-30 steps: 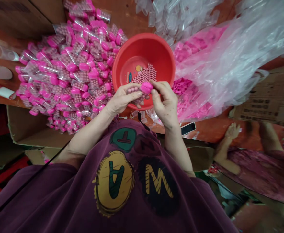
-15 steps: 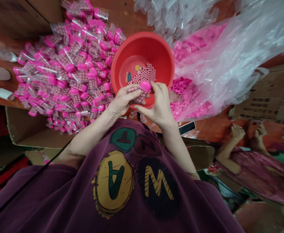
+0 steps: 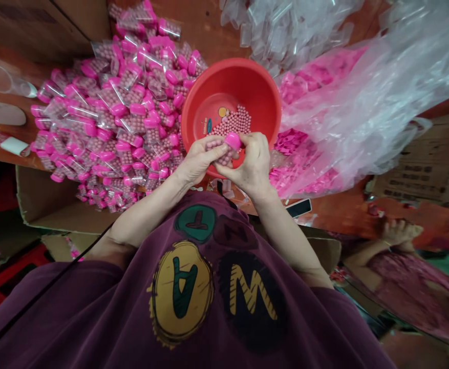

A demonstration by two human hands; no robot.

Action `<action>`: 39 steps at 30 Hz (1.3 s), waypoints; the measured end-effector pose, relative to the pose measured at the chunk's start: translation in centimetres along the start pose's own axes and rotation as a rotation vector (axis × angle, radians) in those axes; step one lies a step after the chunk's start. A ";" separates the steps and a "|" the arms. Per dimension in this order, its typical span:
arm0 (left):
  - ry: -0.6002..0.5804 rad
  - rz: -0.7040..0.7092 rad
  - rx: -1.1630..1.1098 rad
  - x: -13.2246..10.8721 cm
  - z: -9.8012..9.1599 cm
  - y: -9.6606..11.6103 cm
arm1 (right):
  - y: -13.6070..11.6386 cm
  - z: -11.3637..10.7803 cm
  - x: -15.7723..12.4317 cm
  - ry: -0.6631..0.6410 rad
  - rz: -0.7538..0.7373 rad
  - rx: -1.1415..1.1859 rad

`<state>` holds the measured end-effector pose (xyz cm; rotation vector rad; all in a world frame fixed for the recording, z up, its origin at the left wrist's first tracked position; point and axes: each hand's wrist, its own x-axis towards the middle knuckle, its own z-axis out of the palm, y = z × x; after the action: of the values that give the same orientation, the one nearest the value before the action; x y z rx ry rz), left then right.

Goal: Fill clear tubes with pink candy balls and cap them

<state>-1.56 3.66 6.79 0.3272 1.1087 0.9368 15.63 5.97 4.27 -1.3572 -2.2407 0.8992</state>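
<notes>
Over the near rim of a red bowl, my left hand is closed round a small clear container of pink beads. A bright pink cap sits at the container's top end. My right hand grips the cap's side with its fingers, its thumb lower against the container. Loose pink beads lie in the bowl. Left of the bowl spreads a big heap of capped, bead-filled containers.
To the right, a clear plastic bag holds pink caps. Empty clear containers lie at the back. A phone rests near the table's front edge. Beyond it, another person's hand shows. An open cardboard box stands below the heap.
The view has shifted slightly, so the table things appear a little further right and lower. My right fingers have closed in on the cap and container. The other person's hands have moved together.
</notes>
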 end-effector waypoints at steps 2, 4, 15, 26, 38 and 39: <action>0.014 0.018 0.008 0.3 -0.3 0.1 | -0.5 -0.3 0.4 -0.028 0.013 0.010; 0.014 0.046 0.008 0.6 -0.8 0.1 | -1.0 -0.7 0.9 -0.041 0.020 0.015; 0.002 0.005 0.003 0.7 -1.3 0.4 | -0.7 0.1 1.5 -0.088 -0.003 -0.111; -0.005 -0.030 -0.014 1.2 -1.8 -0.1 | -0.7 0.0 1.1 -0.126 0.062 -0.100; 0.127 0.183 0.135 0.8 -5.7 -0.7 | 1.3 3.5 2.1 -0.063 0.119 0.312; 0.178 0.239 0.200 0.4 -6.3 -0.5 | 1.5 4.8 2.7 -0.037 0.181 0.349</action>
<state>-6.79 2.31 3.42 0.5581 1.3520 1.0836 12.44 7.25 -0.25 -1.3984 -1.8917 1.3162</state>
